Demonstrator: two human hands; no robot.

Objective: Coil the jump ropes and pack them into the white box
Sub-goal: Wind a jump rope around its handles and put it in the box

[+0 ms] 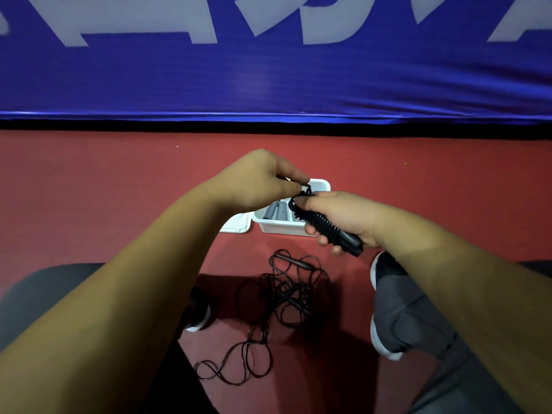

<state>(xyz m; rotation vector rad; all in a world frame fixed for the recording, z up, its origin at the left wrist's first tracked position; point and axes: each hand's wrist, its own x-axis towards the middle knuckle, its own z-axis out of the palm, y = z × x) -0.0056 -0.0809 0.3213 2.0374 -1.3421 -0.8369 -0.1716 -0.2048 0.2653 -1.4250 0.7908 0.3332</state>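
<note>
Jump rope (324, 224), black and wound tight round its handles, sits just above the white box (322, 184) in the right hand (346, 218), whose fingers curl round the bundle. The left hand (260, 180) pinches the last loop of cord between thumb and forefinger. I'd tuck that end snugly under a turn before lowering it beside the grey handles (276, 210) inside; a second rope (283, 297) lies tangled on the floor.

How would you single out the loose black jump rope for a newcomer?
Start at the red floor below the blue banner. Nearer than the white plastic box, between two dark shoes, lies the thin black rope. Unlike the wound black rope held above, it sprawls loose.
</note>
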